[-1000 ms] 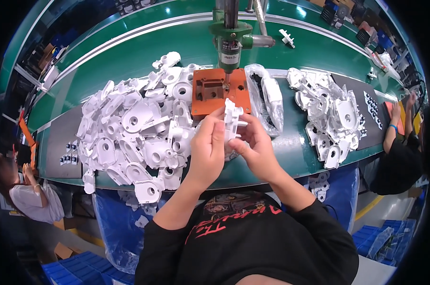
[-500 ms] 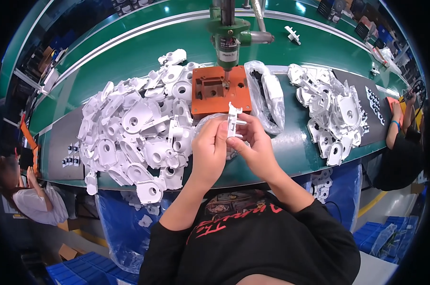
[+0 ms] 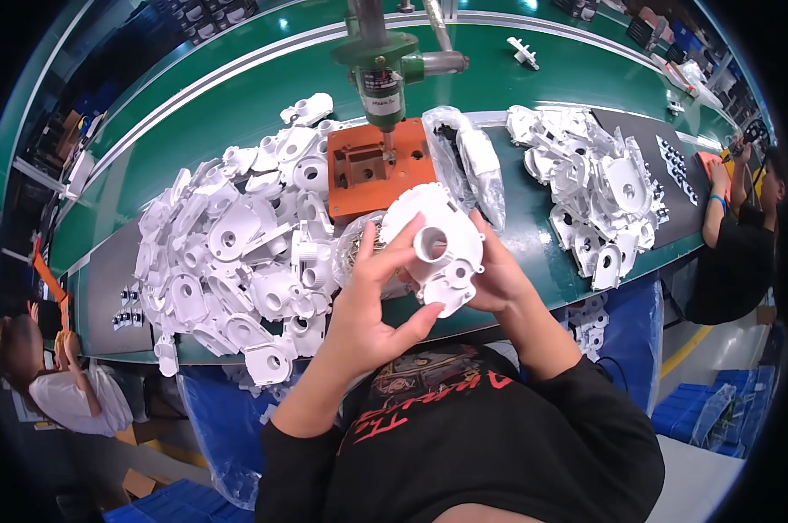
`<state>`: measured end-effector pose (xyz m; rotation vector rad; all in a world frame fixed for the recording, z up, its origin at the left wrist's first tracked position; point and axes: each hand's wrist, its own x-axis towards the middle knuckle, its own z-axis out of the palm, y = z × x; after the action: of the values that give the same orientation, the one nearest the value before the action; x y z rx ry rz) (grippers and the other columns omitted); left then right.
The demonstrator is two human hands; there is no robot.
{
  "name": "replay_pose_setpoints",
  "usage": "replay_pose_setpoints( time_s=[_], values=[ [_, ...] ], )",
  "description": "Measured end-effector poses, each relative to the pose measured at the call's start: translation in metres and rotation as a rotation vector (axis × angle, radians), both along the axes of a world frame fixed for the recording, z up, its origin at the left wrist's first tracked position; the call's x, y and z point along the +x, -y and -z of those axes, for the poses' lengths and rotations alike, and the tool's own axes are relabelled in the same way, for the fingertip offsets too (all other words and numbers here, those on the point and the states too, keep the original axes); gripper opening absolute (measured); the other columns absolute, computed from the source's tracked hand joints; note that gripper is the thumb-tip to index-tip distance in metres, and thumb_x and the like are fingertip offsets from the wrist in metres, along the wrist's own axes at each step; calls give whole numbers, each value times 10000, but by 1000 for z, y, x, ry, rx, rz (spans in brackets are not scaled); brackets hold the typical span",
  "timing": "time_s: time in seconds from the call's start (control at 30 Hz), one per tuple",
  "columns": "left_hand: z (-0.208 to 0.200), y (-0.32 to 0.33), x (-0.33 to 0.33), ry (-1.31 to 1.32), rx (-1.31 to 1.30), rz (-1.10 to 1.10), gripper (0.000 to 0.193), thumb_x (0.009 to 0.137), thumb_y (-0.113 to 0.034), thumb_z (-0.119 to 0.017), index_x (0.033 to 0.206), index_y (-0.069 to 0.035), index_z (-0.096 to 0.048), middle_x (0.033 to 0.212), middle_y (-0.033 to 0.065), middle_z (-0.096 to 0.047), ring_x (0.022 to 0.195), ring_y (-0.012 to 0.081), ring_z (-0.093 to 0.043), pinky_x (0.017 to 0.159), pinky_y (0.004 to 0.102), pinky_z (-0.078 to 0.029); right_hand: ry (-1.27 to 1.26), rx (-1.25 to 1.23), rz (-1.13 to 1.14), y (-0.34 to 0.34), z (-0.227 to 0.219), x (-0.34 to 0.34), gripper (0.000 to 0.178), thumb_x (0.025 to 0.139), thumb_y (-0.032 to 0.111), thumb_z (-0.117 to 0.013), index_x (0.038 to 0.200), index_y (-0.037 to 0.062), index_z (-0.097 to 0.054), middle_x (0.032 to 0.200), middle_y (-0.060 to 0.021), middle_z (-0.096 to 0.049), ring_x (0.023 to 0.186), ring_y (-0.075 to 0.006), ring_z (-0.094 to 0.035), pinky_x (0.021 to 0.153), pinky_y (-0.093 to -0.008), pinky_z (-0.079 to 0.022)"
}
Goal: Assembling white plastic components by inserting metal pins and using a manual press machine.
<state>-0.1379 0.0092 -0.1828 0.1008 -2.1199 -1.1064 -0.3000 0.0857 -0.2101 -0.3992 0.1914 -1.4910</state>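
Note:
Held up in front of my chest is a white plastic housing (image 3: 450, 240) with a round hollow tube and a smaller hole beside it. My left hand (image 3: 372, 301) grips it from the left, thumb at the lower edge and fingers near the tube. Round its right side goes my right hand (image 3: 503, 275), its fingers mostly hidden behind the part. Just beyond stands an orange fixture block (image 3: 346, 205) with a recessed pocket. The tip of a green drill-press-like machine (image 3: 382, 96) points down over that block.
A large heap of white plastic parts (image 3: 237, 231) lies to the left, a smaller heap (image 3: 585, 174) to the right. Clear plastic bags (image 3: 472, 166) flank the fixture. Co-workers sit at both ends of the green table (image 3: 219, 113). Blue bins (image 3: 699, 410) stand on the floor.
The housing has been turned from edge-on to show its broad face with the tube. My left hand has spread its grip, and my right hand has shifted to the part's right side. The view has swung slightly.

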Motion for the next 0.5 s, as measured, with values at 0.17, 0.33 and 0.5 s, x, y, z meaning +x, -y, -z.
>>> replay_pose_setpoints(
  time_s=[0.17,0.33,0.5],
  values=[
    [-15,13,-5,102,-313,19,540,702,-87,-705,1172,-116,-441,1253,196,-499,1241,355,-407,1067,554,-110,176,-89,-117,1,8,-1,532,958,457,-243,1309,81,-382,1218,-126,-522,1088,-306,-539,904,-439,-460],
    [-7,22,-1,136,-275,-88,536,652,-15,-704,1130,-73,-469,1100,179,-562,1107,365,-510,913,473,-402,-303,52,-164,-6,11,-7,548,957,438,-278,1055,-26,-553,942,-200,-631,769,-249,-637,670,-327,-496],
    [-17,72,-14,102,-481,-285,315,663,-16,-661,951,-51,-539,905,142,-613,815,344,-616,669,401,-491,-870,256,136,5,-5,-53,328,891,216,-467,849,-67,-626,764,-178,-653,624,-219,-637,570,-290,-495]
  ],
)
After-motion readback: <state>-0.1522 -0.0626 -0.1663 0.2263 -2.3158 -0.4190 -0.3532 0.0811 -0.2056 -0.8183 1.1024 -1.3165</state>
